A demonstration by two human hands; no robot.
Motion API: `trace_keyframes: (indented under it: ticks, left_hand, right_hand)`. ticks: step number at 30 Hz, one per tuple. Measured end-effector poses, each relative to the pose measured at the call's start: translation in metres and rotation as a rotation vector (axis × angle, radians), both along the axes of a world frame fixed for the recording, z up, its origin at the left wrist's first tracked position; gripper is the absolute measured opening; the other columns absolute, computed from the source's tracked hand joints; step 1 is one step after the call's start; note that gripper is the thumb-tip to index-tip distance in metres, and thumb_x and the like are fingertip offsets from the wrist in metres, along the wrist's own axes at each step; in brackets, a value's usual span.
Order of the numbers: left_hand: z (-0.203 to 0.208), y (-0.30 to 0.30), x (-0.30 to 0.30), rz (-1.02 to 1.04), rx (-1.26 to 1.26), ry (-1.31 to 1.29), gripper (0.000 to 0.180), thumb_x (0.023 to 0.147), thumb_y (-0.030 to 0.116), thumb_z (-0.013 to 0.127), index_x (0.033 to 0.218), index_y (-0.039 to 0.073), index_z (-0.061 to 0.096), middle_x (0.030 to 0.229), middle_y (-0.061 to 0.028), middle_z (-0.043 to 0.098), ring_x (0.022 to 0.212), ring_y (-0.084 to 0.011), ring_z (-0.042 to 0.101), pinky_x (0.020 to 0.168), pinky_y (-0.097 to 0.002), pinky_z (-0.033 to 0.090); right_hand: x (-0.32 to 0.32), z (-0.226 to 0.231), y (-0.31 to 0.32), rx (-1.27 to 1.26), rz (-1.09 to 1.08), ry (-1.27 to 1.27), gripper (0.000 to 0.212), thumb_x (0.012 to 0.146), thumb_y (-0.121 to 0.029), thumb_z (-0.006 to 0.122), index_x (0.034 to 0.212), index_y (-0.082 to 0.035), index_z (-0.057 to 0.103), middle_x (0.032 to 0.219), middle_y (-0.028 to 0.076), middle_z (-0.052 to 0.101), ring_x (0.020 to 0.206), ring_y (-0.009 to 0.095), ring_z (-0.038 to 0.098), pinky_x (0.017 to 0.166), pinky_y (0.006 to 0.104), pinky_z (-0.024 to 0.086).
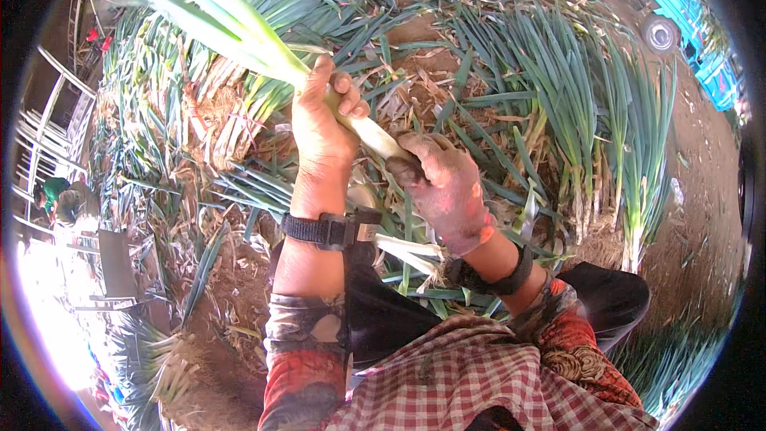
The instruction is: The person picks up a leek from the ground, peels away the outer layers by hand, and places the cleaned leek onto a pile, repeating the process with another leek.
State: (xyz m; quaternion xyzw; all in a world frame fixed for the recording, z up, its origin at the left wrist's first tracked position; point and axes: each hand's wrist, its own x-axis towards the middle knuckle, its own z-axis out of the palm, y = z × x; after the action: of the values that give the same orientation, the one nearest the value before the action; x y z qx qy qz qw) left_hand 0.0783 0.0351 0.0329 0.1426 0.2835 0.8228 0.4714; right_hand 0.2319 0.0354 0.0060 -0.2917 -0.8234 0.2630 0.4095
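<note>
One long green onion (239, 32) was held up before the person by two hands: the left hand (323, 124) had its fingers closed around the pale stalk, and the right hand (447, 187), soiled, pinched the white lower end just beside it. Each wrist wore one black strap, two in all. Cut green onions (574, 104) lay spread over the earth, too many to count, with one blue vehicle (686, 20) at the far right.

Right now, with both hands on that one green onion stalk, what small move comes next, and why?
Probably slide the right hand down the white shank to strip its outer skin. The left hand already grips the green onion stalk above, and loose husks lie around the piled onions.
</note>
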Motion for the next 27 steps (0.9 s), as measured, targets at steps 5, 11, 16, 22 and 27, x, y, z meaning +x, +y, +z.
trace_keyframes:
  ticks: [5,11,16,22,27]
  left_hand:
    - [-0.002,-0.001,0.002,0.078,-0.006,-0.021,0.015,0.081,0.019,0.056,0.084,0.011,0.044,0.061,0.0012,0.039,0.044,-0.0072,0.031,0.042,-0.0222,0.029]
    - [-0.005,-0.005,0.008,0.068,-0.029,0.056,0.016,0.08,0.021,0.058,0.084,0.012,0.044,0.062,0.0014,0.039,0.043,-0.0074,0.03,0.041,-0.022,0.028]
    - [-0.007,0.002,0.006,0.143,-0.164,0.081,0.015,0.082,0.02,0.055,0.079,0.012,0.042,0.059,0.0014,0.04,0.044,-0.0077,0.032,0.041,-0.0237,0.029]
    - [-0.004,0.001,-0.02,0.176,-0.054,-0.028,0.016,0.08,0.02,0.057,0.08,0.013,0.042,0.057,0.0034,0.034,0.043,-0.0062,0.029,0.039,-0.0216,0.026]
    - [-0.002,-0.004,-0.015,0.205,0.053,-0.057,0.015,0.076,0.02,0.059,0.077,0.014,0.046,0.056,0.0063,0.033,0.039,-0.0032,0.031,0.035,-0.0177,0.029]
  right_hand:
    - [0.001,0.0,0.009,0.006,0.032,0.02,0.016,0.068,-0.003,0.064,0.077,-0.001,0.051,0.067,0.014,0.054,0.06,0.03,0.054,0.055,0.0344,0.044]
    - [0.006,0.003,0.008,0.057,0.143,-0.146,0.013,0.067,0.0,0.061,0.073,-0.002,0.049,0.064,0.013,0.052,0.057,0.029,0.054,0.05,0.0347,0.042]
    - [0.023,-0.004,0.006,0.189,0.244,-0.175,0.013,0.068,-0.001,0.062,0.072,-0.003,0.05,0.063,0.01,0.053,0.054,0.023,0.055,0.046,0.0316,0.042]
    - [0.097,-0.017,0.008,-0.661,-0.137,0.505,0.008,0.074,-0.003,0.061,0.079,-0.003,0.054,0.075,0.003,0.058,0.067,0.011,0.054,0.059,0.0236,0.045]
    - [0.142,-0.035,0.013,-0.8,-0.36,0.44,0.008,0.077,-0.009,0.06,0.081,-0.002,0.057,0.074,0.002,0.057,0.066,0.01,0.053,0.058,0.0255,0.045]
